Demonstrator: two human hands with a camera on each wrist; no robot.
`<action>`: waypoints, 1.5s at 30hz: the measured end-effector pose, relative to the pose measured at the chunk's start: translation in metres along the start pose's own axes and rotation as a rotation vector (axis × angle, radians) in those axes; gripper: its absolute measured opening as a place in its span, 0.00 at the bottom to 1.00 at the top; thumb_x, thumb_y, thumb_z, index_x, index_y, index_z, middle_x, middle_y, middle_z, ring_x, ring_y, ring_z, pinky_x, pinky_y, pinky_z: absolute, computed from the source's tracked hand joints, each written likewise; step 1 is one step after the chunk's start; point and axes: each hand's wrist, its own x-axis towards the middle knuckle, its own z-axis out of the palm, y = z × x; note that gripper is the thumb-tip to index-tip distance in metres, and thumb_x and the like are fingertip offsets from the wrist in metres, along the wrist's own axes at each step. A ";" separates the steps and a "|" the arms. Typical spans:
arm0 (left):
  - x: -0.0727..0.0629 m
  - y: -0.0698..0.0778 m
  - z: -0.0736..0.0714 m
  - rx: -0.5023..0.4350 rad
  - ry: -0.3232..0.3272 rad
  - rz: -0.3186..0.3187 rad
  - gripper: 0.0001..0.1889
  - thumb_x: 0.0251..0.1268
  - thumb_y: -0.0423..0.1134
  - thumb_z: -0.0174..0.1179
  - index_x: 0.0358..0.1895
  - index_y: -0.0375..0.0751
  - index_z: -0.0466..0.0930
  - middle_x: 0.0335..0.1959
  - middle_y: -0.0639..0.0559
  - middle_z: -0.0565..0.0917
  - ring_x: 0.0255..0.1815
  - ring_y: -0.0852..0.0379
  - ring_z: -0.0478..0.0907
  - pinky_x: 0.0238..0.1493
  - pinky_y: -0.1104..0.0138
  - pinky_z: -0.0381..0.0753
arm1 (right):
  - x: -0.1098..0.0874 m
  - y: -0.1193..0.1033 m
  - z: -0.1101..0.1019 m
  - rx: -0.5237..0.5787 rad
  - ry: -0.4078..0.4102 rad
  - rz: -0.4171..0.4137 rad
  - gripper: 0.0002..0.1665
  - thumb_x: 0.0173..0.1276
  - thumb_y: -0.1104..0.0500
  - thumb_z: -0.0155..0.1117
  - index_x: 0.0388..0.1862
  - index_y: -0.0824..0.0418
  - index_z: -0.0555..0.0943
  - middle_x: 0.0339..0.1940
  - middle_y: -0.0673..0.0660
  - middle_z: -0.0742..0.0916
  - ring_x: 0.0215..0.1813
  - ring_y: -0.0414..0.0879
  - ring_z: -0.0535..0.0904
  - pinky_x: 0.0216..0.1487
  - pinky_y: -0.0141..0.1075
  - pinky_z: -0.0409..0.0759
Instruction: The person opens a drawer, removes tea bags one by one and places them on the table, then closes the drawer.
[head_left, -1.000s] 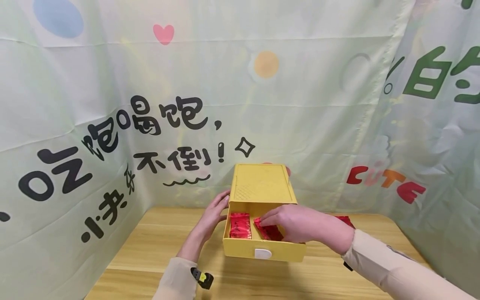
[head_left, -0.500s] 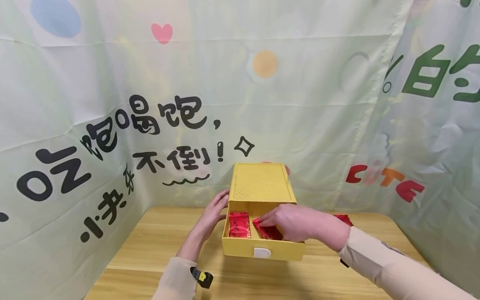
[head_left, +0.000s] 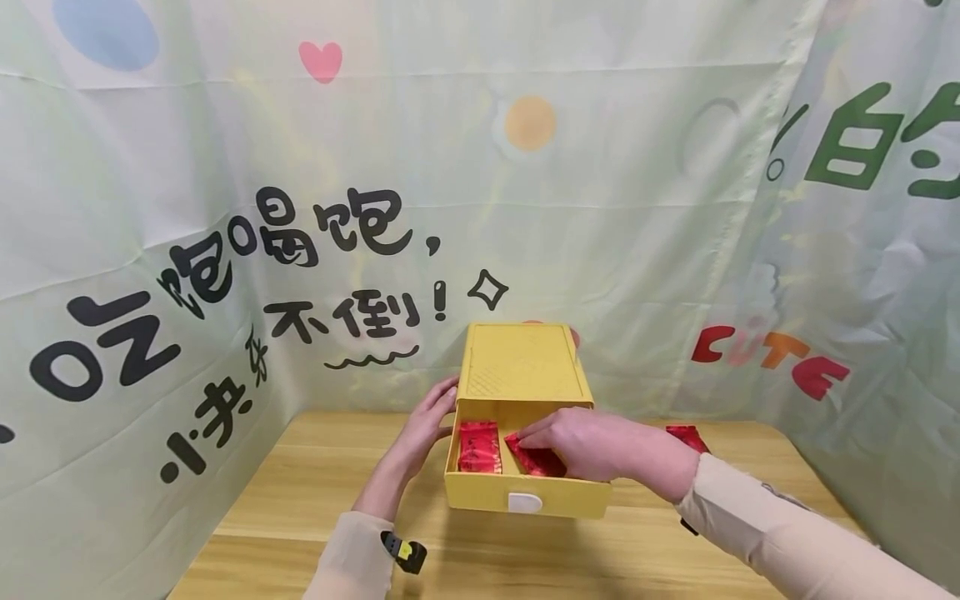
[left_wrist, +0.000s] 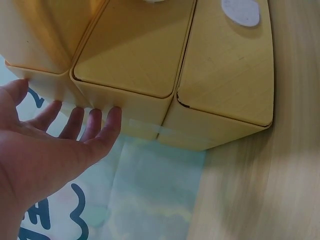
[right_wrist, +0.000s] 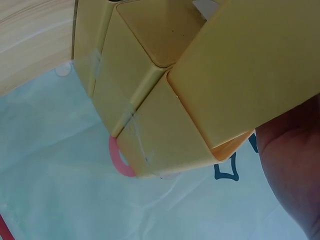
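A yellow cabinet (head_left: 525, 362) of stacked drawers stands on the table, its top drawer (head_left: 480, 494) pulled out. My left hand (head_left: 422, 429) rests on the cabinet's left side. In the left wrist view, the spread fingers of that left hand (left_wrist: 60, 145) touch the cabinet wall. Inside the drawer, a red packet (head_left: 480, 447) lies flat at the left. My right hand (head_left: 592, 442) reaches into the drawer from the right, fingers bent down over a second red packet (head_left: 542, 463), which they hold. The right wrist view shows only part of the right hand (right_wrist: 295, 160); the drawer wall hides the fingers.
Another red packet (head_left: 686, 437) lies on the wooden table (head_left: 330, 475), right of the cabinet and partly behind my right forearm. A printed cloth (head_left: 600, 250) hangs close behind and along both sides. Lower drawers (left_wrist: 227, 65) of the cabinet are closed.
Both hands and the packets stay almost where they were. The head view has shifted very slightly, and more of the packet on the table shows past my right arm.
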 end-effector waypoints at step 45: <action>-0.002 -0.001 -0.001 0.004 -0.011 -0.001 0.29 0.85 0.49 0.48 0.79 0.39 0.63 0.74 0.37 0.70 0.68 0.39 0.71 0.63 0.45 0.77 | -0.018 0.001 0.015 0.087 0.455 0.018 0.19 0.66 0.63 0.73 0.56 0.57 0.86 0.48 0.48 0.91 0.43 0.39 0.86 0.43 0.34 0.86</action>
